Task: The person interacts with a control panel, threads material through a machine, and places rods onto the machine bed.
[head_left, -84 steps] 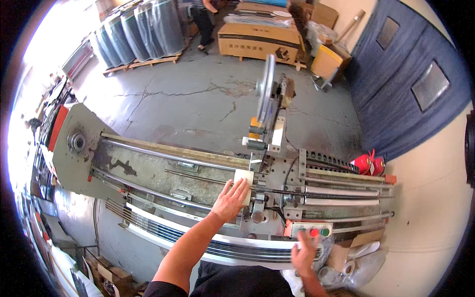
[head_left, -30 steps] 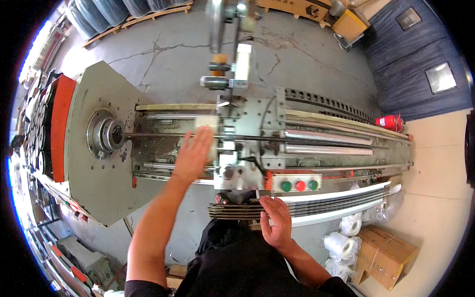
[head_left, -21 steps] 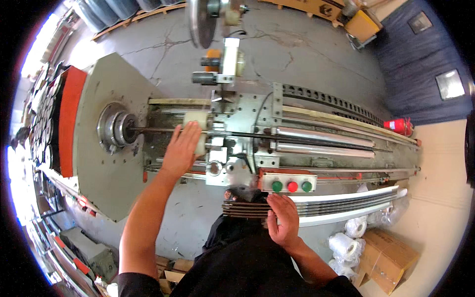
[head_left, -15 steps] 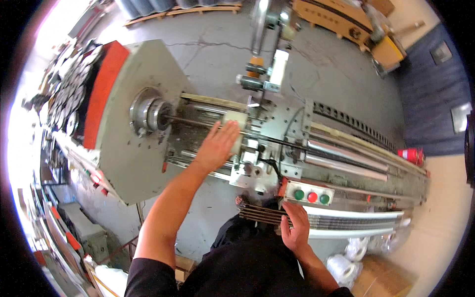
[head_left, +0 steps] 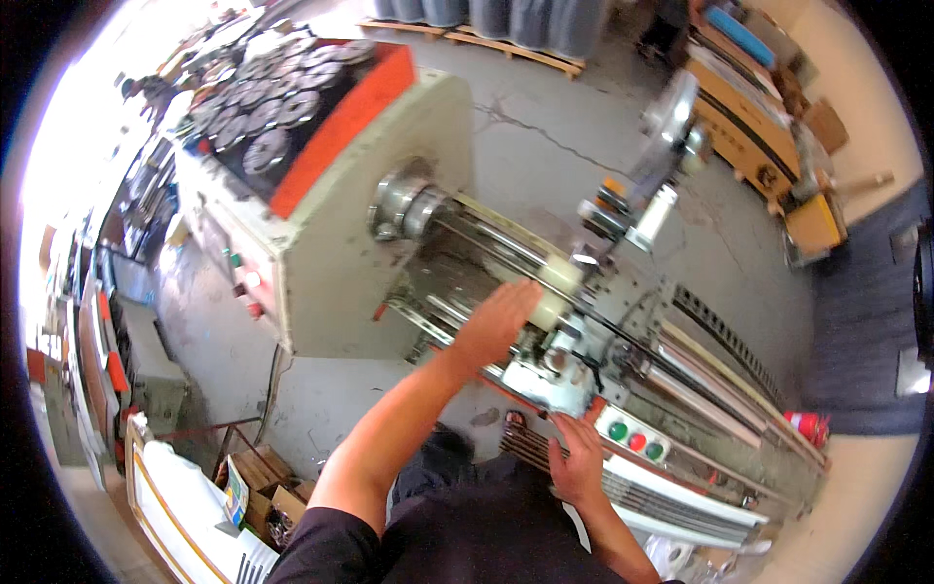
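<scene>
My left hand (head_left: 498,319) lies flat with fingers stretched out, its fingertips at a cream block (head_left: 556,292) on the carriage of a long lathe-like machine. A thin dark rod (head_left: 520,265) runs from the round metal chuck (head_left: 413,206) past this block and along the bed. Beside the left end of a small control box (head_left: 630,438) with green and red buttons is my right hand (head_left: 581,457). Its fingers are extended with the thumb apart, and nothing shows in its grasp. Whether its fingertips touch the box I cannot tell.
A grey-green headstock housing (head_left: 360,253) with an orange edge stands left, gear discs (head_left: 263,97) piled on top. Several rods (head_left: 530,448) lie in front of my body. An arm with a motor (head_left: 613,214) rises behind the bed. Cardboard boxes (head_left: 739,127) stand far right.
The view has turned left, so the machine appears shifted right and tilted. My left hand stays by the cream block. My right hand remains near the button box.
</scene>
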